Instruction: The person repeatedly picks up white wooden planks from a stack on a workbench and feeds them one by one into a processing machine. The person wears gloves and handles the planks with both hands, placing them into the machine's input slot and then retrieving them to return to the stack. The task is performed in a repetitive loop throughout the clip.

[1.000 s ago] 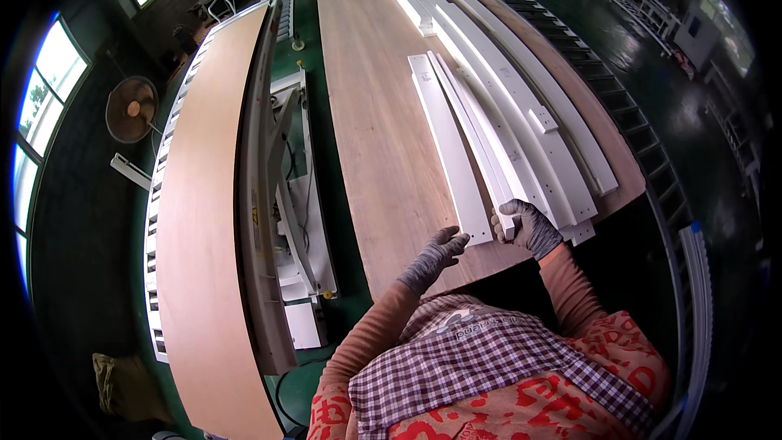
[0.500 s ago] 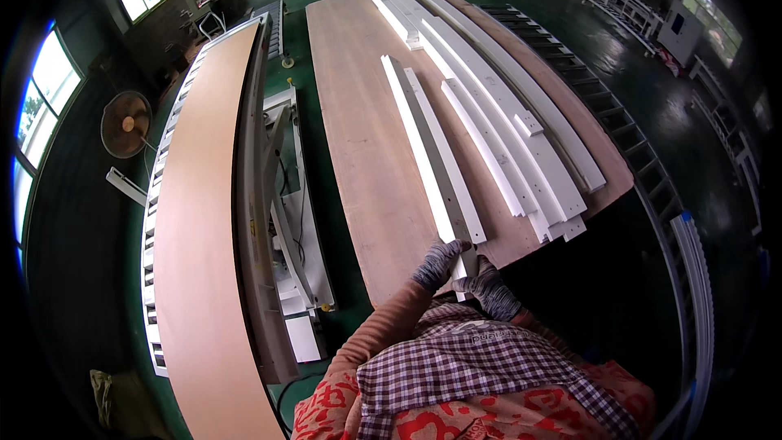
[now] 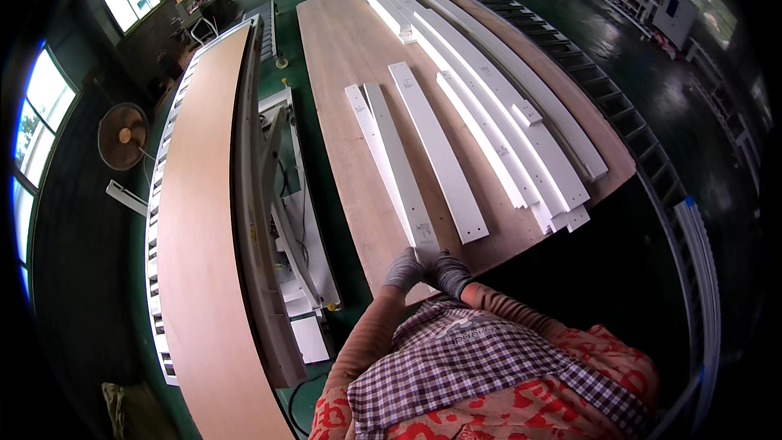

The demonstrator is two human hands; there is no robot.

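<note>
Both my gloved hands are at the near end of a long white board point(image 3: 401, 171), close to the table's front edge. My left hand point(image 3: 403, 271) closes round its left side. On the right side my right hand point(image 3: 449, 272) grips the same end; some fingers of both hands are hidden. A second white board point(image 3: 363, 118) lies close along the left of the held one, fanned slightly outward at the far end and partly covered by it. To the right, apart from these, a white board point(image 3: 440, 155) with small holes lies flat on the wooden tabletop point(image 3: 338, 73).
Several long white pieces point(image 3: 497, 106) lie stacked along the table's right side, a small white block point(image 3: 528, 112) on top. A roller conveyor point(image 3: 619, 114) runs beyond. At left, a long wood panel point(image 3: 204, 187) rests on another conveyor, near a fan point(image 3: 123, 136).
My hands have shifted left with the held board, away from the board on the right. The second board now shows at the left of the held one.
</note>
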